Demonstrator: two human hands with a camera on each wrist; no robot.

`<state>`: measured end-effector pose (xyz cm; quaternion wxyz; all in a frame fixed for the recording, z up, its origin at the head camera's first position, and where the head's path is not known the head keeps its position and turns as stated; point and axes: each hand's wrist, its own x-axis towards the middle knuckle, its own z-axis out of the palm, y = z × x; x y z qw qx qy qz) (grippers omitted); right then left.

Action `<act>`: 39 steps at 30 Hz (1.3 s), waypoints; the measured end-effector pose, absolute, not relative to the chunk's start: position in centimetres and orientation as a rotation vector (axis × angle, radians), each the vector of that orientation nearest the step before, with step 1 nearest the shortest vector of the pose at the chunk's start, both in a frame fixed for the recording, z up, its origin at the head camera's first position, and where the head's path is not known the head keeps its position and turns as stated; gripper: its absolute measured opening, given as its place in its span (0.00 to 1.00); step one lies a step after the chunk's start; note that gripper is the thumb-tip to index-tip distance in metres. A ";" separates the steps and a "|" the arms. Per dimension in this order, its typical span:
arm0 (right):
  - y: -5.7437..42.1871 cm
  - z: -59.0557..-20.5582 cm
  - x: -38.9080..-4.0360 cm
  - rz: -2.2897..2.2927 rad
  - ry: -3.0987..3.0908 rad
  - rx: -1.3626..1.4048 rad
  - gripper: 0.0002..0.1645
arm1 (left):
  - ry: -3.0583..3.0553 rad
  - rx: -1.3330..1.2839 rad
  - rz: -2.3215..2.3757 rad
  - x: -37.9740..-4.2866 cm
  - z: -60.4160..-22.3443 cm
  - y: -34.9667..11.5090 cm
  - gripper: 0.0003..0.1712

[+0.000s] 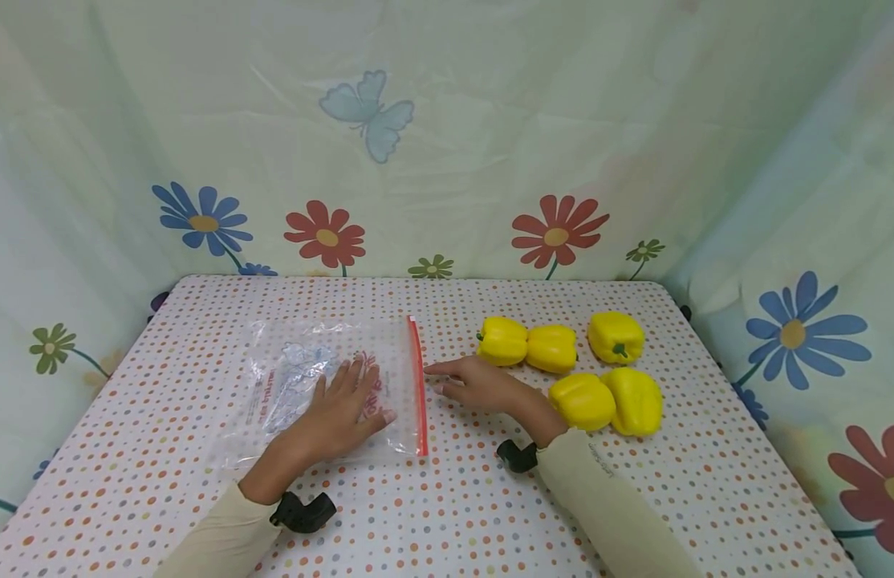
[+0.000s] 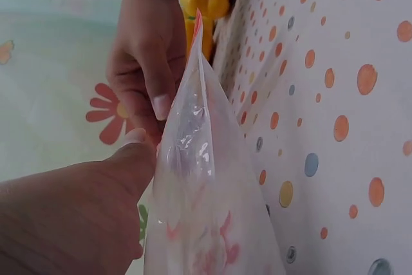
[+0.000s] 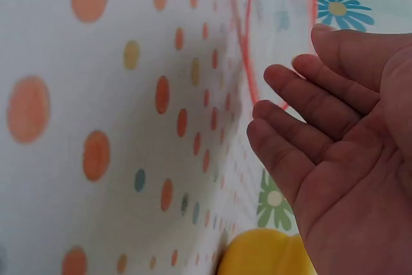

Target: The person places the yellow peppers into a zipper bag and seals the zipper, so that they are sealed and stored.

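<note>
A clear zip bag (image 1: pixel 396 353) with a red seal strip (image 1: pixel 419 385) and printed lettering lies flat in the head view. My left hand (image 1: pixel 339 421) rests on it palm down, fingers spread. Close to the red strip, my right hand (image 1: pixel 490 389) reaches in with its index finger extended. In the left wrist view the bag (image 2: pixel 199 210) stands raised, and the left thumb (image 2: pixel 132 159) is at its edge near the right hand (image 2: pixel 148 43). The right wrist view shows the right hand (image 3: pixel 347 133) with fingers extended beside the red-edged bag mouth (image 3: pixel 251 49).
Several yellow bell peppers lie right of the bag: a back pair (image 1: pixel 551 348), a single one (image 1: pixel 616 335) and a front pair (image 1: pixel 583 401). A dotted cloth (image 1: pixel 432 514) covers the table. Behind and beside it hang flowered curtains (image 1: pixel 454 120).
</note>
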<state>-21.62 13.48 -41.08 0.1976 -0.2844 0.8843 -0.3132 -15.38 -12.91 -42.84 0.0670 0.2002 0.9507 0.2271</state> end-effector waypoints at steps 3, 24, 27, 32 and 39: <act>13.1 -41.5 -21.9 -0.869 2.458 -0.803 0.24 | 2.849 0.604 0.688 -15.4 -42.9 -12.9 0.51; 10.7 -42.8 -23.9 -1.114 2.357 -0.782 0.18 | 2.780 0.798 0.667 -15.5 -43.6 -13.2 0.47; 10.3 -42.9 -24.4 -1.162 2.327 -0.773 0.19 | 2.764 0.811 0.667 -15.6 -43.7 -13.3 0.47; 10.1 -43.1 -24.9 -1.165 2.354 -0.799 0.17 | 2.732 0.840 0.678 -15.6 -43.7 -13.6 0.45; 9.8 -43.2 -25.1 -1.136 2.369 -0.780 0.15 | 2.704 0.841 0.728 -15.2 -43.5 -13.2 0.38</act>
